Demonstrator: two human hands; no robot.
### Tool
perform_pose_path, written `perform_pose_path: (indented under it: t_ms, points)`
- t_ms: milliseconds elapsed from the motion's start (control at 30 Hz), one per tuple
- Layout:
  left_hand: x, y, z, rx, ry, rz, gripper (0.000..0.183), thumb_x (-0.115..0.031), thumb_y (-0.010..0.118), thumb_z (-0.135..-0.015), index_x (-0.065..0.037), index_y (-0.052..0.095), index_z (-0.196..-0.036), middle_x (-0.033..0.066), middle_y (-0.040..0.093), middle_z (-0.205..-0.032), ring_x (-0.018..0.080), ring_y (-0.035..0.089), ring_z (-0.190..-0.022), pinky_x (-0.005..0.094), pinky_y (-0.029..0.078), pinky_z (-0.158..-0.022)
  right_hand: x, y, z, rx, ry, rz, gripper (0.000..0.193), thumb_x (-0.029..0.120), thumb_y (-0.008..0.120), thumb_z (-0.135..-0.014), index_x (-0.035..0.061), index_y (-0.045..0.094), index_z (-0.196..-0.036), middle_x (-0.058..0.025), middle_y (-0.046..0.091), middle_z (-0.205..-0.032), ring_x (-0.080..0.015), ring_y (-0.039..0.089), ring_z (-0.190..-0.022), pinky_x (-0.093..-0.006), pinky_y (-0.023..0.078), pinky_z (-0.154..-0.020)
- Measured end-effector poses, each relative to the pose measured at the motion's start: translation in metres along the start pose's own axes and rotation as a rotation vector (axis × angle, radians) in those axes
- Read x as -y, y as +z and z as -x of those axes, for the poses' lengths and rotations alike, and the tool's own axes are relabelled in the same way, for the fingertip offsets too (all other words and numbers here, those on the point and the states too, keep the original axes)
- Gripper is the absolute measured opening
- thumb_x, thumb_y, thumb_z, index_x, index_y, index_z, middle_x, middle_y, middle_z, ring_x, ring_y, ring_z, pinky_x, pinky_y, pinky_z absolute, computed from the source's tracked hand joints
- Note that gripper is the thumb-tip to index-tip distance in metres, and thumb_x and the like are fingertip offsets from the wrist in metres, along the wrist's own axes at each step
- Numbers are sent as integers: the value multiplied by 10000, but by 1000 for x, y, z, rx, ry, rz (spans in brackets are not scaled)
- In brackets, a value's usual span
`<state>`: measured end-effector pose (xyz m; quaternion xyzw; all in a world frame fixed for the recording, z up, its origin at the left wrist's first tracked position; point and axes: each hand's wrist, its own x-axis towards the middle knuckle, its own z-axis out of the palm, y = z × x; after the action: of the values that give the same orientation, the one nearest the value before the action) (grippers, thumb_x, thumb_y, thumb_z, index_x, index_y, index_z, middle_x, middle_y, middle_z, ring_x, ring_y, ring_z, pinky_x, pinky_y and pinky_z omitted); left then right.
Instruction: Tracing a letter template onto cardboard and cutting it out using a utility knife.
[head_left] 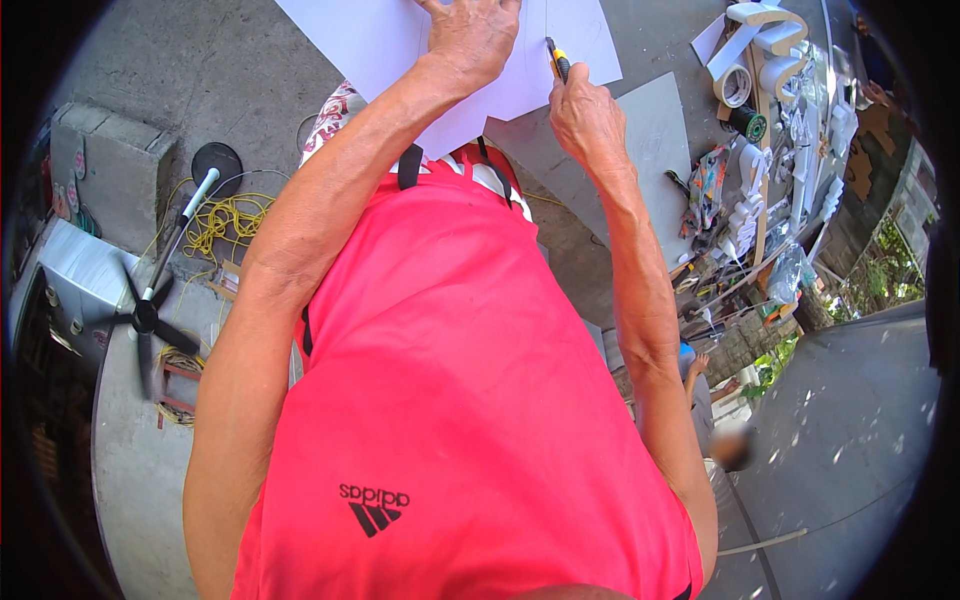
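Observation:
A large white sheet (pixel 370 45) lies in front of me at the top of the view, with a faint line running down it and its far part cut off by the frame edge. My left hand (pixel 473 38) rests on the sheet, its fingers stretched forward and partly out of view. To the right of it, my right hand (pixel 589 113) is closed around a yellow-and-black utility knife (pixel 562 66). The knife's tip points up and left over the sheet, close to the right part of it. Whether the blade touches the sheet, I cannot tell.
Under the sheet's right side is a grey board (pixel 655 150). Tape rolls (pixel 735 86), white curved strips (pixel 780 38) and a dark green spool (pixel 747 123) crowd the right. On the left stand a black-bladed fan (pixel 146 318), a yellow cord (pixel 228 222) and a concrete block (pixel 115 165). Another person (pixel 730 447) is behind.

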<state>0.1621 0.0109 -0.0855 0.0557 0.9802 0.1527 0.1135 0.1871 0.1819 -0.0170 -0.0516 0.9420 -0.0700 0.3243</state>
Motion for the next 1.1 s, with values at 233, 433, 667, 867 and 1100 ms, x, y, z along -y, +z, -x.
perform_pose_path:
  t_ms: [233,433,667,867,1100]
  points:
    - [1,1,0,-13,8,-3,572,-148,475,-964,-130,423,-1534,97,166,-1700,577,57,-1504,927,72,-970,-2,-1,6,22,-4,-2,253,246,470,-1015,-4,498,-986,-305,688,-786,-499,686,-762,-596,521,-699]
    - [0,0,0,-17,6,4,570,-152,475,-966,-129,425,-1533,102,183,-1695,581,62,-1501,928,72,-969,-6,1,8,52,8,4,240,242,474,-1014,6,492,-976,-298,686,-777,-497,685,-762,-595,516,-694]
    - [1,1,1,-7,8,-3,584,-144,482,-964,-130,411,-1543,104,168,-1699,581,51,-1502,928,68,-967,-10,1,13,46,-25,34,227,234,478,-1015,12,486,-970,-280,680,-750,-487,681,-736,-595,505,-678]
    - [0,-5,0,23,4,-3,575,-139,468,-974,-132,406,-1546,98,161,-1701,578,51,-1504,928,68,-969,-14,2,17,44,-37,56,221,231,481,-1016,17,488,-964,-276,674,-735,-476,681,-721,-588,505,-669]
    - [1,0,1,-22,5,-20,554,-147,456,-980,-130,426,-1533,95,175,-1698,580,70,-1501,930,81,-964,-16,0,18,46,-68,108,206,217,480,-1017,23,486,-951,-259,677,-709,-465,685,-691,-572,512,-646]
